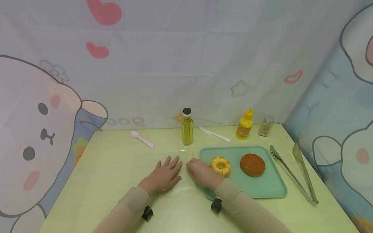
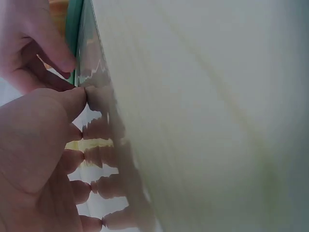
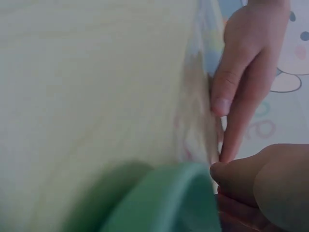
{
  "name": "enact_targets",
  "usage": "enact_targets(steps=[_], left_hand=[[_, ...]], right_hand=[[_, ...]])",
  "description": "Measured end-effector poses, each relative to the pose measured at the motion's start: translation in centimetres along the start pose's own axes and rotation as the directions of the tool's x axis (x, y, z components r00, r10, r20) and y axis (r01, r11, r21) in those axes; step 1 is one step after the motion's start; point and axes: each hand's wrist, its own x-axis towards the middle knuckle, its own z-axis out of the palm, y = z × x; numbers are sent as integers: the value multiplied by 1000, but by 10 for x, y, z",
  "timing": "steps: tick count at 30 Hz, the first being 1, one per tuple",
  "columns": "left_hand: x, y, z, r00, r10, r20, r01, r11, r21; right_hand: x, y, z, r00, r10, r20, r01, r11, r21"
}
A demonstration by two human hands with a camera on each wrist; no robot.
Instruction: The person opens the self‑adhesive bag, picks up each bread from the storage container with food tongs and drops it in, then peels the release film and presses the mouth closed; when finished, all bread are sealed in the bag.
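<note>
Film, likely light and limp, pinches best beside the curled right hand, its hold unclear; left hand spreads flat atop.

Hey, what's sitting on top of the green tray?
A yellow pastry-like piece and a brown bun sit on the green tray. The right hand and sleeve cover part of its left side, so whatever lies beneath them can't be seen.
</note>
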Motion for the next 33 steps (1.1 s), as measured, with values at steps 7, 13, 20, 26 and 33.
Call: enact_targets(steps=[7,13,20,26,33], left_hand=[[-1,2,0,1000,4,1,-4,1000,15],[-3,2,1,998,24,-59,-23,999,28],[-5,4,-6,993,56,-103,-50,997,61],[-7,5,-12,997,27,-66,-27,1000,-4],[-3,3,-9,996,35,-81,-34,999,20]], right_hand=[[-1,-1,8,999,51,-17,-52,992,-115],[-2,2,9,998,51,-36,-53,996,-78],[-3,2,5,998,21,-65,-24,998,-56],[-3,1,4,998,11,-63,-13,999,-38],[-3,2,5,998,16,-58,-18,999,-34]])
